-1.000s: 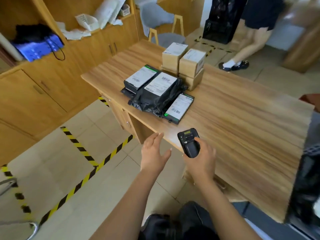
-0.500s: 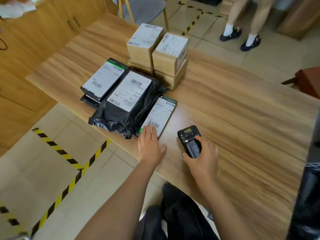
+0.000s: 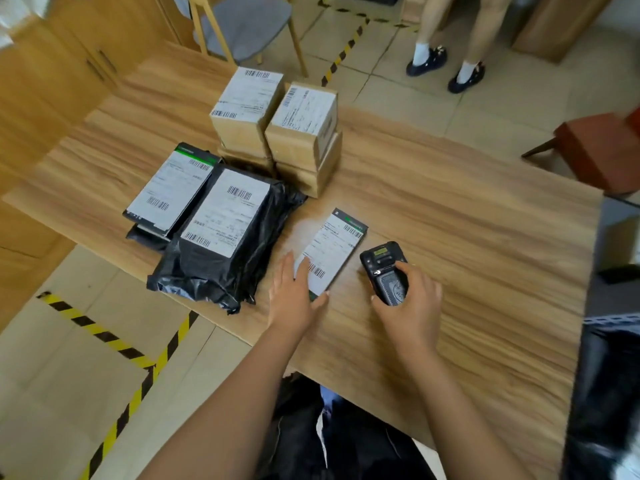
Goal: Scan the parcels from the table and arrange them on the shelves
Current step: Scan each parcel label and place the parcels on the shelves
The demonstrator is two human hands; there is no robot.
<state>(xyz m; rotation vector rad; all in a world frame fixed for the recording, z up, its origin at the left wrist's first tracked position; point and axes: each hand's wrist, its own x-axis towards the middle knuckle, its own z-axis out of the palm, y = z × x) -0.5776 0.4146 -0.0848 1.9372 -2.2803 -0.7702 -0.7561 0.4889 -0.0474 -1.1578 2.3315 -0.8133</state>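
1. i see the left hand (image 3: 298, 301), fingers straight and slightly apart, resting on the flat parcel (image 3: 334, 247) lying on the table (image 3: 467, 220).
2. at the parcel's 3 o'clock, right hand (image 3: 414, 308) fingers curl round the scanner (image 3: 382, 268).
3. black bag parcel (image 3: 225, 237) at 9 o'clock, stacked boxes (image 3: 277, 123) at 11.

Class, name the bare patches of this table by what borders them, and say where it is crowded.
Widest: bare table right of the cardboard boxes and scanner, out to its right edge. Smaller: the far left corner behind the flat black parcel. Crowded: left-centre, where boxes, black bag and parcels abut.
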